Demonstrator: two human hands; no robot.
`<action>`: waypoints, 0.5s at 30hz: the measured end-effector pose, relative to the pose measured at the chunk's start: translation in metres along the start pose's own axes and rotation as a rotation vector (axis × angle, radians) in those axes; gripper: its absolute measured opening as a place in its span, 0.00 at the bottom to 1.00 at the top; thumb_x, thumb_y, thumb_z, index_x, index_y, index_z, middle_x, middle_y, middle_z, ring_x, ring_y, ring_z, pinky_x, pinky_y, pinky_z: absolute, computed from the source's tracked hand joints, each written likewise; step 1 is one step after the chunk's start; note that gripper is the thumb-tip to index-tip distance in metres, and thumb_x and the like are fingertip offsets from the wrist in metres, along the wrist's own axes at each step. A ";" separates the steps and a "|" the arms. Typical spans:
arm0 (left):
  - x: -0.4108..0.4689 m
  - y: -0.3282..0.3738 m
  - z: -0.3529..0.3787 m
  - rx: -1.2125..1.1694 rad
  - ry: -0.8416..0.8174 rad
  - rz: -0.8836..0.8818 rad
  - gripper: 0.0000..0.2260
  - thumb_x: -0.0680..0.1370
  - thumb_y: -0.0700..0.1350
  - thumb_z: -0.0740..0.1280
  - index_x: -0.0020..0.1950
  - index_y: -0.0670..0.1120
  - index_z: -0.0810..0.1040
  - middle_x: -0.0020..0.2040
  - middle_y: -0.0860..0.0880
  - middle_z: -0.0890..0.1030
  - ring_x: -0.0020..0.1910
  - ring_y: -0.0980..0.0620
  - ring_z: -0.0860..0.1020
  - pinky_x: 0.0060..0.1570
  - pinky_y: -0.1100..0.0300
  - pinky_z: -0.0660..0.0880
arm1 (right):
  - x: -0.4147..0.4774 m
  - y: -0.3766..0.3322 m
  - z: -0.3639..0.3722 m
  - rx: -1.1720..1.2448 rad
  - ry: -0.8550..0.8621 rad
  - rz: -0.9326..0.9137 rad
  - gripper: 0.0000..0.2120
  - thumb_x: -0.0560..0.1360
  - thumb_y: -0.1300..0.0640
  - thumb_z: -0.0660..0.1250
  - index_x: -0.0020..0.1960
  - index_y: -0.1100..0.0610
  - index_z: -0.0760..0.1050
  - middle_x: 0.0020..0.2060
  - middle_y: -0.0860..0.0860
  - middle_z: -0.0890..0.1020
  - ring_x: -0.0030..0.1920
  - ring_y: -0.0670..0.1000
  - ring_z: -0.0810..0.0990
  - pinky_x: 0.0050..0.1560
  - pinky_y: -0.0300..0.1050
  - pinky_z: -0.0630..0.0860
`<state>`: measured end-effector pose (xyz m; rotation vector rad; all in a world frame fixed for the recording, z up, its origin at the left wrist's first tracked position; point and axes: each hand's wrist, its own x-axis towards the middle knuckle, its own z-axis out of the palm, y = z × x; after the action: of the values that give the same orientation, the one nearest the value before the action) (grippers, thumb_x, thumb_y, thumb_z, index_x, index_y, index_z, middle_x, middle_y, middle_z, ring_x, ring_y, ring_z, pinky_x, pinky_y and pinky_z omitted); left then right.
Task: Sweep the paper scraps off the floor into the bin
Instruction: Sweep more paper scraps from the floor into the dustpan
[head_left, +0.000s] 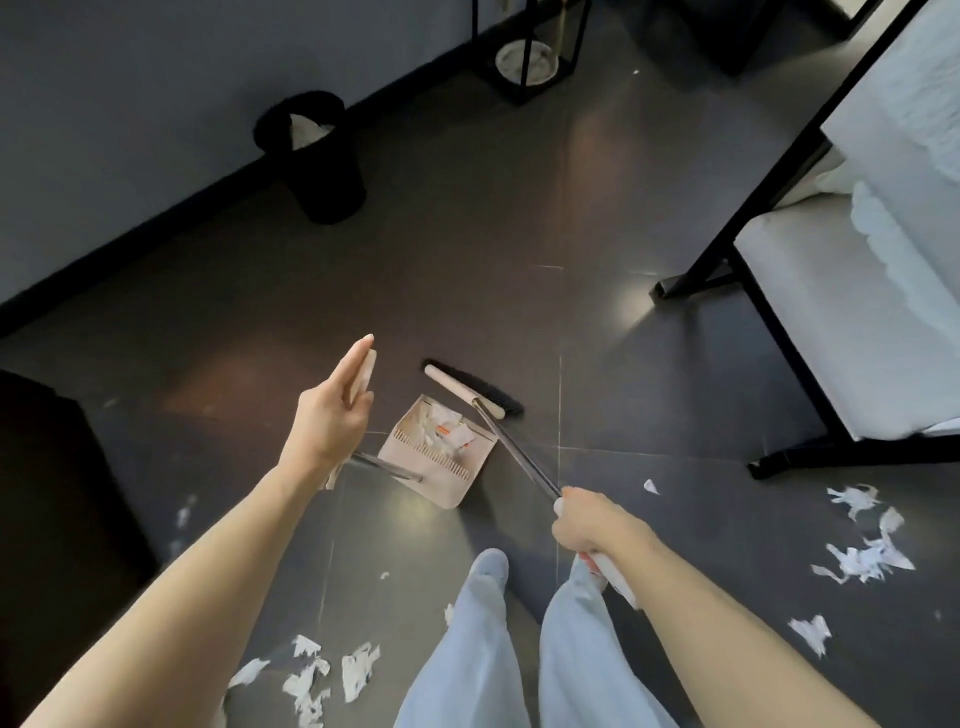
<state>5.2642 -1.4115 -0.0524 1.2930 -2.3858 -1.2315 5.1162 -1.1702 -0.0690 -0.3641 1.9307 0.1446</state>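
A beige dustpan (410, 470) stands tilted on the dark tiled floor with several paper scraps (447, 428) inside. My left hand (332, 410) holds its pale handle between the thumb and nearly straight fingers. My right hand (587, 525) grips the metal pole of the broom, whose black-bristled head (472, 389) rests on the floor just beyond the dustpan. More torn paper lies at the right (862, 556) and near my feet at the lower left (322, 670). The black bin (322, 171) stands by the wall at the upper left, with white paper showing inside.
A black-framed seat with white cushions (852, 312) fills the right side. A dark piece of furniture (57, 493) sits at the left edge. A black wire stand (524, 57) is against the far wall. My legs in pale trousers (519, 649) are at the bottom.
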 end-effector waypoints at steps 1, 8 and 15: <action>-0.001 0.001 0.002 0.000 0.004 0.005 0.27 0.79 0.37 0.63 0.74 0.58 0.63 0.65 0.52 0.76 0.43 0.52 0.78 0.51 0.64 0.72 | -0.002 0.000 -0.003 -0.019 0.001 -0.020 0.15 0.78 0.63 0.56 0.64 0.60 0.69 0.50 0.56 0.79 0.43 0.55 0.76 0.37 0.45 0.73; -0.023 0.009 0.022 -0.020 0.003 0.013 0.28 0.79 0.36 0.63 0.74 0.59 0.64 0.62 0.55 0.75 0.47 0.51 0.79 0.55 0.61 0.73 | -0.026 0.025 0.005 0.013 -0.118 -0.058 0.13 0.75 0.63 0.58 0.58 0.61 0.72 0.34 0.56 0.77 0.27 0.52 0.73 0.30 0.40 0.70; -0.100 0.023 0.042 -0.037 0.113 -0.029 0.27 0.79 0.36 0.62 0.75 0.58 0.63 0.67 0.51 0.74 0.57 0.42 0.78 0.61 0.54 0.73 | -0.069 0.111 -0.019 0.006 -0.074 -0.152 0.17 0.73 0.66 0.57 0.61 0.58 0.72 0.32 0.58 0.75 0.33 0.57 0.72 0.33 0.43 0.72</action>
<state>5.2913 -1.3043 -0.0404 1.3535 -2.2635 -1.1710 5.0878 -1.0579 -0.0060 -0.4934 1.8223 0.0516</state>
